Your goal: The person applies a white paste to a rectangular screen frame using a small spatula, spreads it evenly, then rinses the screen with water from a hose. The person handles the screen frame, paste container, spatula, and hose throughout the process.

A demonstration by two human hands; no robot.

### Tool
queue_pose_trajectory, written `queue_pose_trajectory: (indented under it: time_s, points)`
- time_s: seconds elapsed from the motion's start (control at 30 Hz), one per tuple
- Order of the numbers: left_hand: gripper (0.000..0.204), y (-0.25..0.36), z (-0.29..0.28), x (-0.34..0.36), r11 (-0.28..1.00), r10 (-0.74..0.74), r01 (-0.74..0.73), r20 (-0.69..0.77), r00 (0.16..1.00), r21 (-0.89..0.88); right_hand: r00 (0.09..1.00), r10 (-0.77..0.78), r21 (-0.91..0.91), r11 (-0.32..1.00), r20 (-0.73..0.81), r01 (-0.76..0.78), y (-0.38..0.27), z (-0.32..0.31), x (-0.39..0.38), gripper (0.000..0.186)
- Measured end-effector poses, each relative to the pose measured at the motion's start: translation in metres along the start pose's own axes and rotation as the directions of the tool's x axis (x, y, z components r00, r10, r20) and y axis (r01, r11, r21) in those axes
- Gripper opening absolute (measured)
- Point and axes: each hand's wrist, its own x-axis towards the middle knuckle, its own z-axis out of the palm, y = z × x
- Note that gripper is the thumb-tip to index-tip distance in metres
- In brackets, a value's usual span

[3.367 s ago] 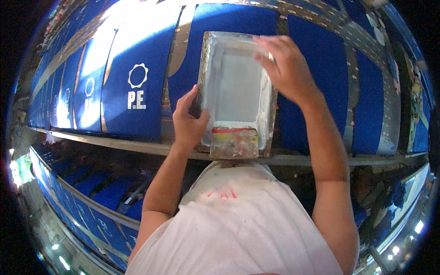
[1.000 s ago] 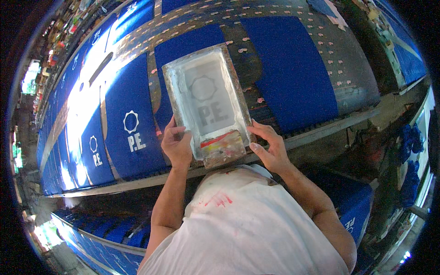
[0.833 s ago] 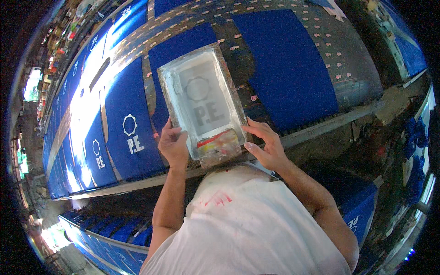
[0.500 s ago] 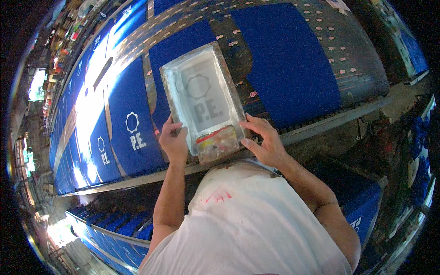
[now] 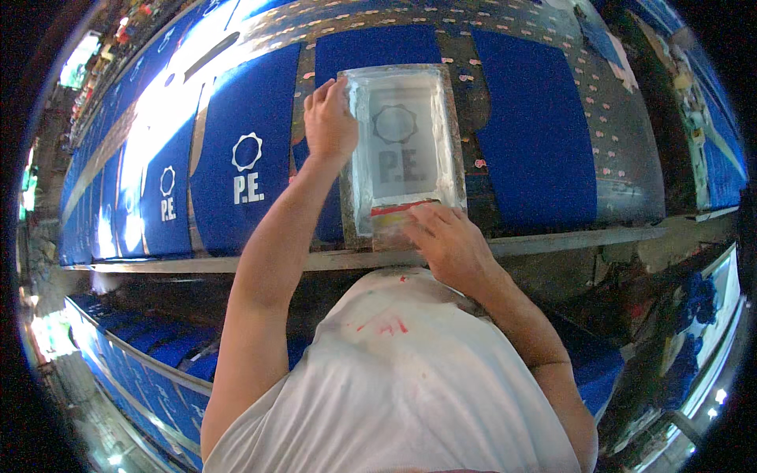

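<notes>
Left hand (image 5: 330, 118) laid over the upper left corner of a printing screen frame (image 5: 400, 154), fingers curled round its edge, gripping it. Right hand (image 5: 445, 240) spread flat and open on the near end of the frame, fingertips resting by a smear of red ink (image 5: 398, 210) along the lower edge of the mesh. Frame lying flat on a blue fabric piece (image 5: 369, 55) on the long printing table (image 5: 552, 236), pale mesh showing a gear-shaped emblem with letters beneath. Just left, another blue fabric piece (image 5: 244, 158) already bearing the same emblem in white; to the right, a plain blue one (image 5: 536, 130). More printed pieces running away along the left. White shirt (image 5: 394, 378) with red stains at the chest, filling the lower view.
</notes>
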Motion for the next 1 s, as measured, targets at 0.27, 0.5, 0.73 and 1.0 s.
queue_pose_trajectory:
  time_s: [0.27, 0.5, 0.73, 1.0]
  points:
    - [0.059, 0.017, 0.015, -0.012, 0.992, -0.117, 0.116, -0.005, 0.993, -0.054, 0.984, 0.124, -0.009, 0.992, 0.131, -0.124, -0.005, -0.014, 0.051, 0.038]
    - [0.054, 0.009, 0.021, -0.016, 0.973, -0.177, 0.167, -0.051, 0.983, -0.159, 0.966, 0.222, 0.017, 0.974, 0.131, -0.226, -0.020, -0.033, 0.048, 0.044]
    - [0.051, 0.015, 0.019, -0.013, 0.950, -0.242, 0.233, -0.014, 0.970, -0.209, 0.983, 0.183, -0.120, 0.976, -0.009, -0.183, -0.027, 0.009, 0.027, 0.044]
    - [0.047, 0.007, 0.022, -0.013, 0.930, -0.235, 0.209, -0.052, 0.971, -0.304, 0.991, 0.101, -0.198, 0.973, -0.084, -0.116, 0.047, 0.019, 0.094, 0.049]
